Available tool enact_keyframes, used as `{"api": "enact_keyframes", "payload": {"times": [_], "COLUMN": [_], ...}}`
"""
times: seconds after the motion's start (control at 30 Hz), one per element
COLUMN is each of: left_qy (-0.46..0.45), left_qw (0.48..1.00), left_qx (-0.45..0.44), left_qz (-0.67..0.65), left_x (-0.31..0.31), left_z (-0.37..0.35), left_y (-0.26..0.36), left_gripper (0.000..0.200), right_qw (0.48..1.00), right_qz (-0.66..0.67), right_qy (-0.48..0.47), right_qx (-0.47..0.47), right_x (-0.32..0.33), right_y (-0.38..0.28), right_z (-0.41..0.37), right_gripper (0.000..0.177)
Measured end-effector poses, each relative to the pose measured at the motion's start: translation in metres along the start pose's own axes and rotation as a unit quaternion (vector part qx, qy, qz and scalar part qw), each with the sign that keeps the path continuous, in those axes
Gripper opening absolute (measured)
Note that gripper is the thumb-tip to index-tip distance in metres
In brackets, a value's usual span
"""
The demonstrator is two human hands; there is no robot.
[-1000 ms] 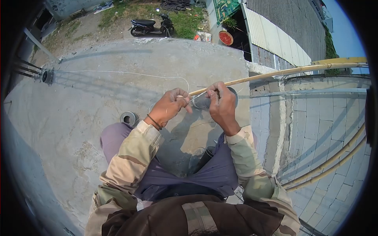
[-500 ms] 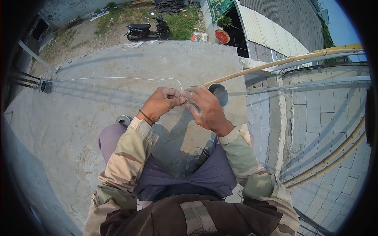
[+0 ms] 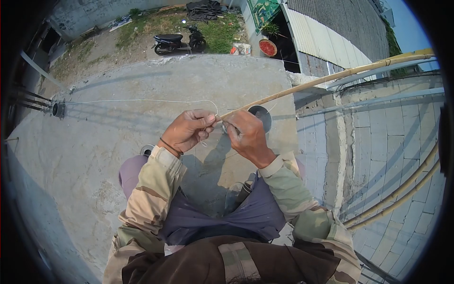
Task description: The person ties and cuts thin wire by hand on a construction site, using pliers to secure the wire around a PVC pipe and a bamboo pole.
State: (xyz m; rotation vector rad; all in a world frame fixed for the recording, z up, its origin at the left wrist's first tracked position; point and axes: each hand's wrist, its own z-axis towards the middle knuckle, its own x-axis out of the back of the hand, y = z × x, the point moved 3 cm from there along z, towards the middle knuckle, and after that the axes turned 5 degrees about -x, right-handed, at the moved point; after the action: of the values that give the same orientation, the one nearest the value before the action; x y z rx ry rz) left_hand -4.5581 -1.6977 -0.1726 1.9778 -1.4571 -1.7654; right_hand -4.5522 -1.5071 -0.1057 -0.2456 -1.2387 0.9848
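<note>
A thin white string (image 3: 142, 100) runs in from the left and curls down to my fingers. My left hand (image 3: 189, 130) is closed, thumb and forefinger pinching the string, and a short loose end dangles below its fingers. Close beside it, my right hand (image 3: 248, 135) is also closed, its fingertips pinched on the string almost against the left ones. The tip of a long bamboo pole (image 3: 302, 86) overlaps the spot where my fingers meet. Just behind my right hand stands a dark round pipe or bucket (image 3: 261, 117).
Grey concrete floor (image 3: 118, 142) spreads around my legs. At the left, a short dark cylinder (image 3: 57, 110) sits by protruding rods near the string's far end. A block wall (image 3: 388, 142) with bamboo poles (image 3: 397, 196) drops away on the right. Beyond the slab edge stands a motorbike (image 3: 178, 42).
My hands have shifted slightly down and left, and my left hand has rolled so its fingers show more. A loose string end now hangs below it.
</note>
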Motion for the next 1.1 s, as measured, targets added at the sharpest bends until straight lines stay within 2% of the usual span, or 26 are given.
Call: {"api": "enact_keyframes", "payload": {"times": [0.03, 0.07, 0.13, 0.17, 0.2, 0.23, 0.3, 0.37, 0.4, 0.43, 0.47, 0.5, 0.53, 0.57, 0.6, 0.63, 0.67, 0.8, 0.87, 0.97, 1.03, 1.1], "left_qy": [0.011, 0.010, 0.067, 0.068, 0.052, 0.034, 0.002, -0.029, -0.021, -0.013, -0.013, 0.008, 0.029, 0.029, 0.029, 0.028, 0.029, 0.016, 0.026, 0.060, 0.077, 0.081], "left_qw": [0.994, 0.994, 0.994, 0.994, 0.967, 0.912, 0.929, 0.944, 0.983, 0.999, 0.999, 0.998, 0.995, 0.995, 0.994, 0.993, 0.993, 0.995, 0.995, 0.990, 0.973, 0.966], "left_qx": [-0.014, -0.014, -0.036, -0.035, -0.084, -0.130, -0.116, -0.103, -0.075, -0.045, -0.046, -0.044, -0.043, -0.044, -0.059, -0.074, -0.073, -0.094, -0.098, -0.117, -0.171, -0.183], "left_qz": [-0.107, -0.106, 0.075, 0.075, 0.235, 0.388, 0.351, 0.314, 0.169, 0.020, 0.022, -0.033, -0.088, -0.087, -0.088, -0.088, -0.087, -0.036, -0.015, 0.043, 0.136, 0.164], "left_x": [0.000, 0.000, 0.002, 0.002, -0.001, -0.006, -0.010, -0.010, -0.005, -0.002, 0.001, 0.000, -0.001, -0.002, -0.003, -0.003, -0.002, -0.007, -0.008, -0.008, -0.011, -0.017], "left_z": [0.002, 0.003, 0.003, 0.004, 0.003, 0.001, -0.001, 0.000, 0.001, 0.002, 0.003, 0.002, 0.002, 0.002, 0.003, 0.003, 0.002, -0.003, -0.004, -0.002, -0.002, -0.004], "left_y": [-0.003, -0.006, -0.009, -0.010, -0.005, -0.001, 0.000, -0.004, -0.011, -0.017, -0.023, -0.026, -0.029, -0.029, -0.028, -0.027, -0.026, -0.014, -0.012, -0.014, -0.010, -0.008], "left_gripper": [0.021, 0.021, 0.025, 0.025, 0.025, 0.025, 0.022, 0.020, 0.020, 0.019, 0.019, 0.018, 0.017, 0.017, 0.017, 0.018, 0.018, 0.019, 0.020, 0.022, 0.023, 0.022], "right_qw": [0.999, 0.997, 0.995, 0.992, 0.992, 0.994, 0.995, 0.999, 0.999, 0.991, 0.981, 0.967, 0.980, 0.990, 0.990, 0.996, 0.976, 0.954, 0.929, 0.902, 0.898, 0.894], "right_qz": [-0.025, -0.049, -0.066, -0.083, -0.082, -0.077, -0.073, 0.026, 0.026, -0.053, -0.091, -0.129, -0.102, -0.076, -0.075, 0.032, 0.138, 0.237, 0.272, 0.309, 0.328, 0.348], "right_qy": [-0.020, -0.039, -0.025, -0.012, -0.013, -0.003, 0.008, 0.013, 0.015, 0.116, 0.166, 0.217, 0.167, 0.116, 0.117, 0.053, -0.012, -0.024, -0.036, -0.057, -0.055, -0.055], "right_qx": [0.022, 0.044, 0.070, 0.097, 0.095, 0.080, 0.062, 0.026, 0.026, 0.034, 0.040, 0.042, 0.038, 0.035, 0.036, -0.067, -0.168, -0.182, -0.249, -0.295, -0.287, -0.278], "right_x": [-0.004, -0.007, -0.004, -0.003, -0.002, 0.001, 0.003, 0.003, 0.003, 0.008, 0.011, 0.013, 0.014, 0.012, 0.009, 0.000, -0.008, -0.019, -0.023, -0.022, -0.026, -0.029], "right_y": [-0.003, -0.005, -0.015, -0.019, -0.018, -0.014, -0.008, -0.001, -0.005, -0.014, -0.017, -0.021, -0.019, -0.018, -0.019, -0.013, -0.007, 0.009, 0.017, 0.018, 0.023, 0.027], "right_z": [-0.001, -0.002, 0.000, 0.001, 0.001, 0.004, 0.009, 0.012, 0.016, 0.021, 0.020, 0.019, 0.013, 0.009, 0.008, 0.008, 0.006, 0.001, -0.001, 0.004, 0.005, 0.005], "right_gripper": [0.011, 0.011, 0.012, 0.012, 0.012, 0.013, 0.014, 0.014, 0.014, 0.016, 0.017, 0.018, 0.020, 0.023, 0.023, 0.021, 0.020, 0.020, 0.015, 0.013, 0.012, 0.012]}}
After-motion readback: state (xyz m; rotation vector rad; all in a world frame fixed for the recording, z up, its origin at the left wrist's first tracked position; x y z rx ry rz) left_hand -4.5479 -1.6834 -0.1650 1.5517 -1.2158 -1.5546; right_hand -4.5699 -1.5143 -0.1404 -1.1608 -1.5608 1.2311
